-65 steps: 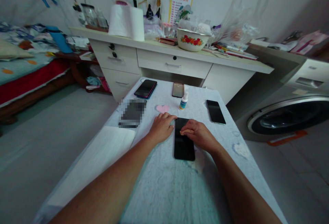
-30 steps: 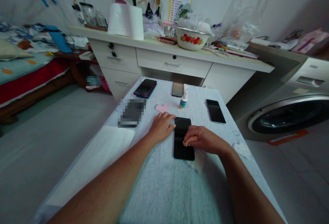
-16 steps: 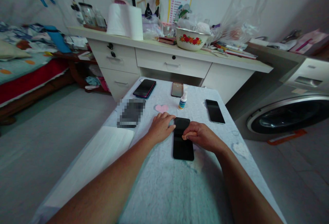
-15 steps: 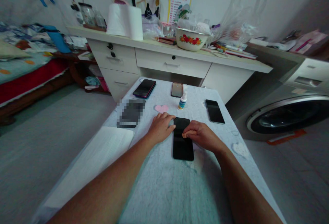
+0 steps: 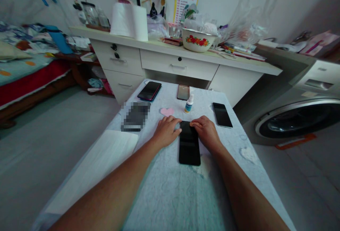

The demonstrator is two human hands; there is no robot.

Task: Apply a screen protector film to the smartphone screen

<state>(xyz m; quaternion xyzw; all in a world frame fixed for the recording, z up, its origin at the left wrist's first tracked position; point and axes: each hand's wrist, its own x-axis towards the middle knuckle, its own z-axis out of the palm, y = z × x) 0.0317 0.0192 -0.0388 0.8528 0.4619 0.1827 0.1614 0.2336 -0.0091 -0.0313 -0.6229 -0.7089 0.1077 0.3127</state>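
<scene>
A black smartphone (image 5: 189, 146) lies screen up in front of me on the cloth-covered table. My left hand (image 5: 168, 131) rests at its upper left edge, with thumb and index finger against the side to hold it. At the top right of the screen, my right hand (image 5: 205, 130) has its fingers pinched on a small orange-pink pad (image 5: 192, 123), mostly hidden by the fingers. Beyond the hands stand a small white spray bottle (image 5: 188, 104) with a blue and yellow label and a flat pink heart-shaped piece (image 5: 167, 111).
Around the table (image 5: 170, 195) lie another phone (image 5: 222, 115) at right, stacked phones (image 5: 150, 91) at far left, a brown-toned phone or case (image 5: 183, 92), a pixelated dark device (image 5: 136, 116) and a white sheet (image 5: 98, 167). Behind is a desk (image 5: 180, 64); a washing machine (image 5: 305, 100) stands right.
My right hand has slid up the phone screen, away from me, from its middle to its top right corner. The left hand and the phone stay in place.
</scene>
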